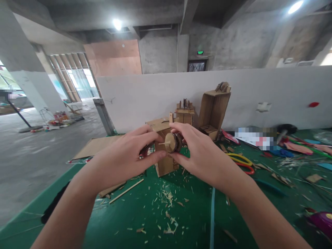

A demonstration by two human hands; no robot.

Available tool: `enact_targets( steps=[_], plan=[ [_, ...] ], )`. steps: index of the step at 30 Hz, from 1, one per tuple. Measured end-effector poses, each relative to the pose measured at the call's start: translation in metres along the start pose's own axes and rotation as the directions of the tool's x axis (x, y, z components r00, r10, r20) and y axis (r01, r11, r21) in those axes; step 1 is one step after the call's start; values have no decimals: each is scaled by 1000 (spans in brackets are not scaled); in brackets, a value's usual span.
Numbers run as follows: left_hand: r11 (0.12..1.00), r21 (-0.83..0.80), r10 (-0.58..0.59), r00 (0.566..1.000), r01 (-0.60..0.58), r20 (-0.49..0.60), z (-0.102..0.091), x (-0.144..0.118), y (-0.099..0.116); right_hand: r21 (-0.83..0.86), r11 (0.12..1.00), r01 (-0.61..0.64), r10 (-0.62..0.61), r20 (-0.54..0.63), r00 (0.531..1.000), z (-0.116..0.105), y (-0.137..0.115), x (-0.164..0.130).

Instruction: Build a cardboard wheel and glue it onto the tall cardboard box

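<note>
Between the fingers and thumb of my right hand [198, 145] is a small round cardboard wheel [170, 143], made of stacked discs. A thin wooden stick [162, 143] pokes out of the middle of its face, toward the left. My left hand [129, 147] is curled close beside it, its index fingertip and thumb tip near the stick and the disc's edge. Something dark [146, 148] shows under the left fingers; its kind is mostly hidden. Just behind both hands stands a cardboard box [166, 166] with an upright cardboard tab [171, 117] on top, partly covered by my hands.
Farther back are a smaller cardboard stand [184, 116] and a tall open cardboard box [215, 110] against the white partition [155, 93]. Wood shavings [168, 197] and a thin stick [126, 191] lie on the green table [192, 221]. Yellow-handled scissors [241, 158] and scraps are at right.
</note>
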State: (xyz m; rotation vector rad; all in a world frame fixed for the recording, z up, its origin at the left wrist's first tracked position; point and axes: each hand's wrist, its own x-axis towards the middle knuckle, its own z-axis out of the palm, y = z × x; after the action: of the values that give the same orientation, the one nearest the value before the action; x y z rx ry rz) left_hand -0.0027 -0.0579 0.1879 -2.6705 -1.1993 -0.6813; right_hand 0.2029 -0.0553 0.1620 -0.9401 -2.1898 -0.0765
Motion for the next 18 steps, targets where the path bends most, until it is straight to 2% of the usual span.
enact_targets(
  steps=[3,5,8,10,12,14,18],
  plan=[
    [1000,-2,-5,992,5,-128,2,5,1,-6,998,66,-66,-79,995,6,-1,5],
    [1000,-1,-25,971,26,-236,3,9,-1,1,996,88,-87,-117,989,8,-1,7],
    [995,-36,-99,903,92,-419,4,13,-10,54,996,75,-63,-193,979,7,6,13],
    [987,-69,-161,850,146,-501,5,16,-17,124,992,31,2,-254,967,8,15,18],
    [979,-97,-203,821,179,-534,9,21,-24,231,972,-33,100,-283,954,11,26,22],
    [978,-103,-206,817,179,-539,15,27,-29,337,936,-99,192,-256,947,17,36,25],
    [987,-64,-161,828,151,-537,26,34,-30,382,912,-148,234,-187,954,27,44,26]
  ],
)
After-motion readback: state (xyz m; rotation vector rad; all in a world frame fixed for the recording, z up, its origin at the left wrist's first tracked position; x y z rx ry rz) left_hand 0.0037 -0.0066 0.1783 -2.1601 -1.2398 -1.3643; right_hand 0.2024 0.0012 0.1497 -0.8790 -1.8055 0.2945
